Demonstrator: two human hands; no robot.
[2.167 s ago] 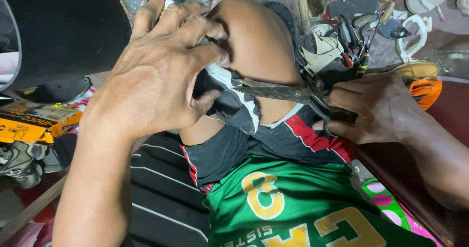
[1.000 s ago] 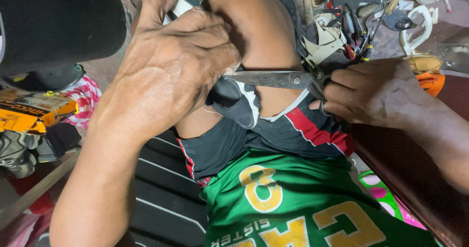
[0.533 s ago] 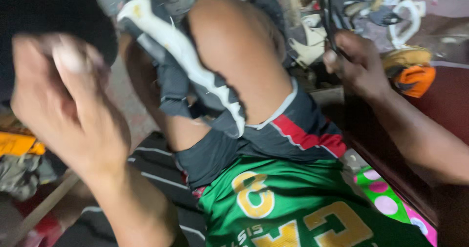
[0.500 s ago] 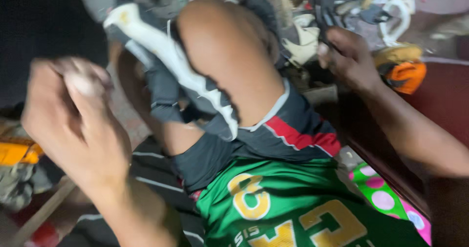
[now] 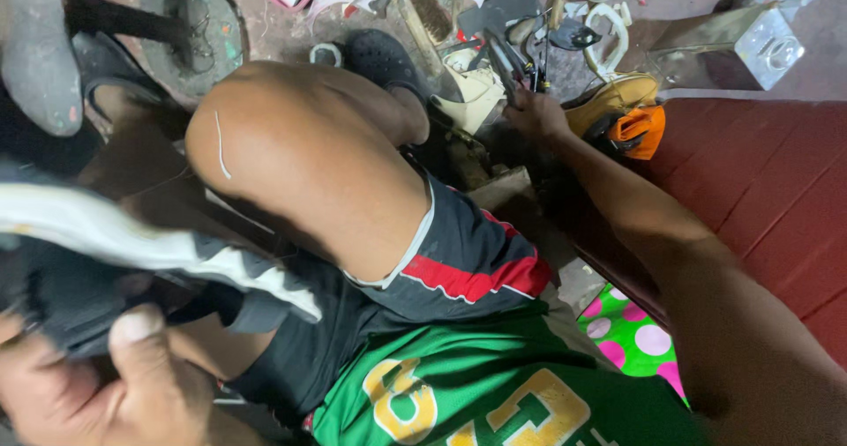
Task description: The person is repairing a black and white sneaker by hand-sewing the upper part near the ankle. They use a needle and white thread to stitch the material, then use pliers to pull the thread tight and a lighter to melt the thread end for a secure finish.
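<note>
Seen from above, a seated person in a green jersey [image 5: 476, 393] and dark shorts with a red stripe [image 5: 459, 265] works with both arms spread wide apart. The left hand [image 5: 97, 384], low in the near corner, has its grip closed around a black shoe with a white sole [image 5: 132, 252]; the thumb presses on the dark upper, and the white sole edge runs just above the grip, across to the raised bare knee [image 5: 300, 155]. The shoe is blurred, so its finer detail cannot be told. The right hand [image 5: 534, 111] is stretched far out to a heap of tools and shoe parts on the floor. Its fingers curl down among dark metal tools [image 5: 512, 62]; whether that grip is closed on one of them cannot be told. Just beside this hand lie a tan shoe [image 5: 618, 97] and an orange piece [image 5: 644, 133]. Beyond it stands a clear square jar [image 5: 768, 49], and a dark red floor [image 5: 776, 190] runs along the outstretched arm.
</note>
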